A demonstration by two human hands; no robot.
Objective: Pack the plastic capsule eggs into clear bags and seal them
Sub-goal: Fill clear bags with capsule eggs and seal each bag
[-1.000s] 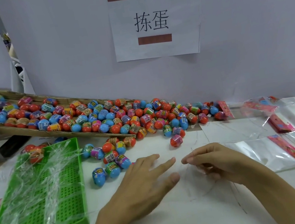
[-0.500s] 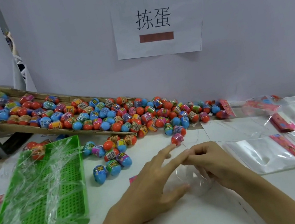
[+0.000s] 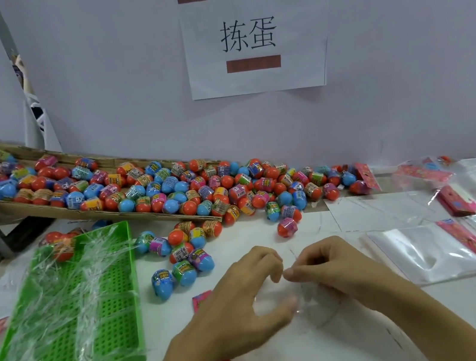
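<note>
While eggs [image 3: 169,191] lie scattered, both hands' [image 3: 244,299] grips pinch one clear bag [image 3: 311,303]

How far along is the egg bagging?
Early. Both hands, left hand and right hand, pinch a clear bag open; no egg shows inside. Filled bags seem to lie far right. The heap of loose eggs and flat empty bags remain.
</note>
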